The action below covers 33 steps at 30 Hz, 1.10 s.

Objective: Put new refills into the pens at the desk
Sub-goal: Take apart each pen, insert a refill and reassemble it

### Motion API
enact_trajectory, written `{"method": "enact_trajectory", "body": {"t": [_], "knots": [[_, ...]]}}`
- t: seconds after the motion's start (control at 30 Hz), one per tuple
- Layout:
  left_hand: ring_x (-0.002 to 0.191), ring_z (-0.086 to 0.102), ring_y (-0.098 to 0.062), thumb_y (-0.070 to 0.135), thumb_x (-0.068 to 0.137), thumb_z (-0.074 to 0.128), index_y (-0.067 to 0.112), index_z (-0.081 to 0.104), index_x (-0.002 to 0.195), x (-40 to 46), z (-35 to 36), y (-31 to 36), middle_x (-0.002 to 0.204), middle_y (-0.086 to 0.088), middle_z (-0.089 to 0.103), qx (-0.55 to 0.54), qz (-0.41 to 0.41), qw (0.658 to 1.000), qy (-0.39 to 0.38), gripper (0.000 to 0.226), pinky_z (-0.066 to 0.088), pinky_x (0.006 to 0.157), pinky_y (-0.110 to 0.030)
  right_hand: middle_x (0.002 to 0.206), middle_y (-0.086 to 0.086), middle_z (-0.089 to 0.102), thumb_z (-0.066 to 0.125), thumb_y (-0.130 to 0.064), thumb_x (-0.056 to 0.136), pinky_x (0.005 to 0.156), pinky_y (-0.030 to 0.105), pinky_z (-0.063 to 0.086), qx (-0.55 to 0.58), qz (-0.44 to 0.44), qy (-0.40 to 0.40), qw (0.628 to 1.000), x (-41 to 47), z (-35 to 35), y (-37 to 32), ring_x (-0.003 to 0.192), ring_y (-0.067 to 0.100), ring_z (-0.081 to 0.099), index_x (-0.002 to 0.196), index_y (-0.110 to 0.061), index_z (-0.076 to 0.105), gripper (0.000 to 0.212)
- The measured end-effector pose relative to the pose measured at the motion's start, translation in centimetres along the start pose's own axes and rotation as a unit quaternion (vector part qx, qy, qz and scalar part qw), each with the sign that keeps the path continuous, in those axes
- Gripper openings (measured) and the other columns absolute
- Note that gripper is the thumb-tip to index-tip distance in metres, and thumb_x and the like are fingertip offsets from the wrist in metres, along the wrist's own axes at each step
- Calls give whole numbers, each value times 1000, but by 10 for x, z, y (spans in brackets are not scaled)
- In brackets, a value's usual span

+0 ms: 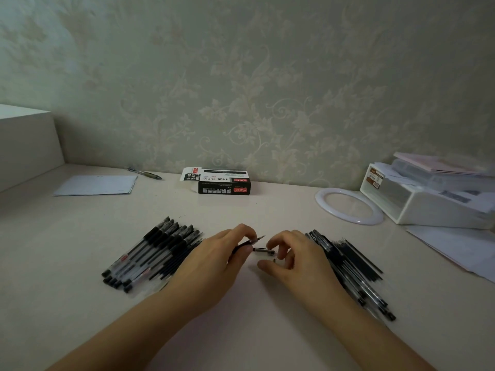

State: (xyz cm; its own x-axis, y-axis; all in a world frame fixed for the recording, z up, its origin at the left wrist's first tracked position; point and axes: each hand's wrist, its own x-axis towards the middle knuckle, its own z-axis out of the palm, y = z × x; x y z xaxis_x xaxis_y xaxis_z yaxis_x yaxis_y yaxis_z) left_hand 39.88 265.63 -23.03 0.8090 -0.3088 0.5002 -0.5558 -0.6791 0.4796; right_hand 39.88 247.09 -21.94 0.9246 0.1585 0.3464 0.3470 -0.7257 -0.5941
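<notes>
**Tip section meets pen, mid-desk**

The left hand (214, 259) pinches a dark pen (247, 243) between thumb and forefinger, the remaining fingers curled loosely beneath. The pen's long axis runs from near-left to far-right, its writing point aimed toward the right hand (290, 259). That hand has fingers curled over a small cylindrical piece (265, 251), probably the pen's tip section or cap; it lies roughly left to right, just below the pen's point and just beside the left fingertips. Whether the right fingers actually grip the piece or only hover above it cannot be told.

The coming move likely turns on alignment: the piece sits slightly nearer than the point, so its open end must swing up into the pen's axis. Both hands are about equally close.

A pile of pens (155, 254) lies to the left, another bundle with loose refills (353, 266) to the right, on the desk (254, 210). A pen box (218, 181) stands far back.
</notes>
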Motion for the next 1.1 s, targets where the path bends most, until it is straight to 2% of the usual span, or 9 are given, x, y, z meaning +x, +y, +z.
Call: {"method": "enact_trajectory", "body": {"t": [0.13,0.2,0.23,0.3,0.4,0.47,0.83,0.97,1.1], "knots": [[80,52,0,39,99,39,44,46,116,0,0,-1,88,24,54,5,-17,1000,-23,18,46,69,-24,83,-9,54,73,-29,83,67,8,35,-50,-3,-30,998,1,3,5,71,0,49,89,-22,67,11],[84,53,-2,39,99,38,44,45,117,-1,-1,-2,100,21,58,11,-26,999,-35,20,48,74,-28,81,-8,59,70,-21,86,67,7,36,-50,-5,-30,998,2,3,7,71,1,51,85,-22,69,1],[85,53,-3,39,99,38,45,45,117,-1,-1,-2,103,19,58,15,-30,999,-41,20,48,75,-30,79,-8,63,69,-17,86,67,6,38,-31,1,-18,999,3,3,7,70,2,54,83,-20,70,4],[85,53,-5,38,99,38,44,46,116,-2,-2,-3,103,18,58,22,-34,998,-52,19,48,76,-33,72,-7,68,72,-14,85,64,9,45,71,46,14,996,4,3,8,66,1,60,79,-18,72,7],[81,51,-5,37,100,39,44,47,115,-1,-3,-2,99,17,58,23,-27,998,-58,18,48,74,-33,70,0,72,72,-8,85,59,16,52,269,100,26,958,6,0,5,60,5,64,82,-12,74,5],[78,49,-3,36,99,40,44,47,115,-1,-3,-1,94,17,56,20,-20,998,-61,19,46,72,-30,71,2,73,71,-5,86,59,16,53,316,100,8,943,7,-1,3,61,7,66,86,-9,74,5],[80,51,-3,36,99,42,42,47,112,-1,-5,1,90,16,56,24,12,997,-71,15,47,70,-32,79,7,75,69,-2,87,65,17,55,333,86,-46,938,4,-1,0,69,11,69,93,-7,73,9],[69,51,-3,43,96,45,38,42,106,-1,-6,1,83,15,57,34,-1,998,-55,11,45,60,-27,80,9,75,70,-1,86,66,16,54,323,73,-66,941,3,-1,-1,70,9,70,93,-8,73,11],[77,50,-3,37,96,44,34,55,99,1,-7,3,87,16,57,41,23,998,-50,12,44,65,-25,74,4,74,70,-7,87,64,17,52,273,46,-74,958,5,-2,1,65,7,66,90,-11,73,5]]}}
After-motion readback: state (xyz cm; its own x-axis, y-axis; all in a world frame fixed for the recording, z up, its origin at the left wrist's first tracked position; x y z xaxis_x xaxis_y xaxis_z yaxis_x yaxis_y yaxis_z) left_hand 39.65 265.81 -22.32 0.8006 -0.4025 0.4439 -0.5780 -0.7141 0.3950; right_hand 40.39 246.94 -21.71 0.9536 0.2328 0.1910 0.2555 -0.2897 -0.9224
